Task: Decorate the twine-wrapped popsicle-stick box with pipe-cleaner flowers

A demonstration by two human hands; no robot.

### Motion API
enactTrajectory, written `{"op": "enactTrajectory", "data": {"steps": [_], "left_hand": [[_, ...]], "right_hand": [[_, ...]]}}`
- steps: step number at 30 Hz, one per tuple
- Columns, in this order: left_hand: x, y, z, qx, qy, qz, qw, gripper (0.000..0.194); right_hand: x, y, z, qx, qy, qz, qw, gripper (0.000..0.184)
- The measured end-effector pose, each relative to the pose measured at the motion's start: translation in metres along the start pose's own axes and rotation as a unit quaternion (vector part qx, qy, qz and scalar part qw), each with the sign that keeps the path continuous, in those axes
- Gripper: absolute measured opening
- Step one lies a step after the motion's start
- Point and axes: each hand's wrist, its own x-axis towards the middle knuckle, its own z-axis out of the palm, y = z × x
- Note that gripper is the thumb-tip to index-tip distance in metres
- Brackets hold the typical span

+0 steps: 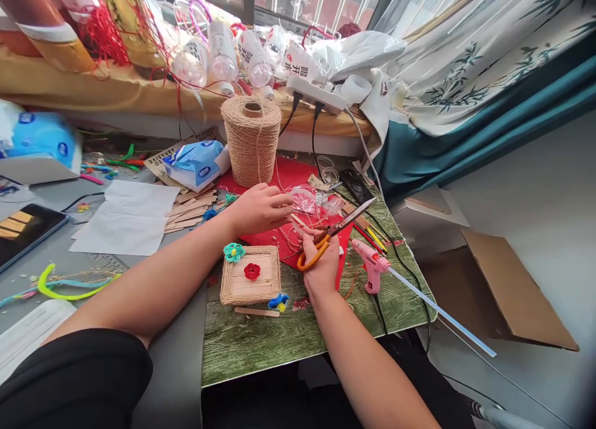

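My right hand [323, 261] is closed around scissors [321, 243] with orange handles, their blades pointing up and right. A pale thin strip [298, 226] shows by its fingertips; whether it is gripped I cannot tell. Above the red sheet [261, 239], my left hand [263, 208] reaches right, palm down, fingers stretched and slightly apart, with nothing visible in them. Below it lies a square craft-stick tray [237, 287] edged in twine, bearing a red rose [252, 271], a teal flower [233, 252] and a blue flower [278, 302]. A loose craft stick [257, 311] lies in front.
A large twine spool [251, 143] stands behind my left hand. The pink glue gun [371, 264], with a long glue stick [442, 311], sits at right among black cables. Craft sticks [190, 210], wipes [195, 162] and a phone [30, 233] are leftward. An open cardboard box [516, 286] stands beyond the table edge.
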Motion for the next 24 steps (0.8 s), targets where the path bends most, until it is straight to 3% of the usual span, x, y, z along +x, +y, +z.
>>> {"op": "enactTrajectory", "data": {"steps": [7,12,15,20,24], "left_hand": [[0.005,0.0,-0.013,-0.029,-0.023,-0.019,0.999,0.03],[0.009,0.004,-0.014,-0.019,-0.108,-0.038,0.993,0.049],[0.012,0.008,-0.016,-0.017,-0.147,-0.052,0.988,0.036],[0.019,0.008,-0.022,-0.18,-0.159,-0.019,0.97,0.026],[0.021,0.011,-0.022,-0.326,-0.147,-0.066,0.932,0.026]], "right_hand": [[0.004,-0.003,-0.01,0.026,0.009,-0.009,1.0,0.027],[0.005,-0.008,-0.011,0.096,-0.013,0.007,0.995,0.027],[0.004,-0.011,-0.009,0.125,-0.048,0.021,0.991,0.028],[0.005,-0.014,-0.01,0.174,-0.103,0.07,0.977,0.029],[0.011,-0.015,-0.015,0.215,-0.124,0.101,0.963,0.029]]}}
